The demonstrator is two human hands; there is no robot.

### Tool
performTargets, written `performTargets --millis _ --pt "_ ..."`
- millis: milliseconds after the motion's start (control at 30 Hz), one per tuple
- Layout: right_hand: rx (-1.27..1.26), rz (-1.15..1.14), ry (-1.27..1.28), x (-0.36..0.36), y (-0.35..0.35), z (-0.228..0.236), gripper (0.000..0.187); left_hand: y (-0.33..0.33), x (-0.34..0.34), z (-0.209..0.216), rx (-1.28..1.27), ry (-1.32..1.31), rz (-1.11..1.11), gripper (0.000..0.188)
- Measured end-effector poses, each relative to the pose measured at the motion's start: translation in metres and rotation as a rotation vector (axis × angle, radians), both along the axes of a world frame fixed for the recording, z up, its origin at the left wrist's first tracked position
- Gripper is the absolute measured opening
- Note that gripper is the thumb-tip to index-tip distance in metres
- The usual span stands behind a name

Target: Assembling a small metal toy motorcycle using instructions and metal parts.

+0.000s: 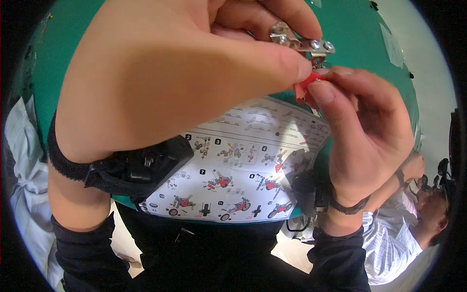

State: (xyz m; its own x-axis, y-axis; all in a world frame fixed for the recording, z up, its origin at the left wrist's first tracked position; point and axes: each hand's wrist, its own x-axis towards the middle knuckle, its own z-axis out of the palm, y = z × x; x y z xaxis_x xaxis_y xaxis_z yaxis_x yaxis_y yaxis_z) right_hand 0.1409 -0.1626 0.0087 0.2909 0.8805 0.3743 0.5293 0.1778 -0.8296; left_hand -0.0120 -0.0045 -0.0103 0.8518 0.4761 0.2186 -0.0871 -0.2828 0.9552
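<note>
Between my two hands is a small metal model assembly [305, 45], made of silvery perforated strips with round-headed screws. A red part [302, 90] sits at its lower end. My left hand [233, 41] is closed on the metal strips, its thumb pressing from the near side and its fingers curled behind. The thumb and forefinger of my right hand [362, 117] pinch the red part from the right. My fingertips cover the spot where the red part meets the metal, so I cannot tell whether they are joined.
Below my hands an instruction sheet [238, 160] with drawings of a motorcycle model lies on the green table [362, 22]. A black device is strapped to each wrist. At the right another person [394, 238] sits close by. Light cloth [29, 160] shows at the left edge.
</note>
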Motion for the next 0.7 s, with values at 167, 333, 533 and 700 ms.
performTargets --millis 167,333,533,700 --pt "0.033 0.026 -0.038 0.006 -0.001 0.001 0.024 -0.004 0.002 0.003 0.03 -0.021 0.001 0.027" --pt "0.124 0.098 -0.183 0.013 0.001 -0.001 0.026 -0.003 0.0 -0.001 0.05 -0.046 0.0 0.027" --pt "0.145 0.077 -0.31 0.012 0.0 0.002 0.029 -0.005 0.0 -0.002 0.078 -0.065 0.008 0.026" --pt "0.142 0.056 -0.184 0.01 -0.001 -0.001 0.032 -0.008 -0.001 -0.005 0.097 -0.09 0.005 0.026"
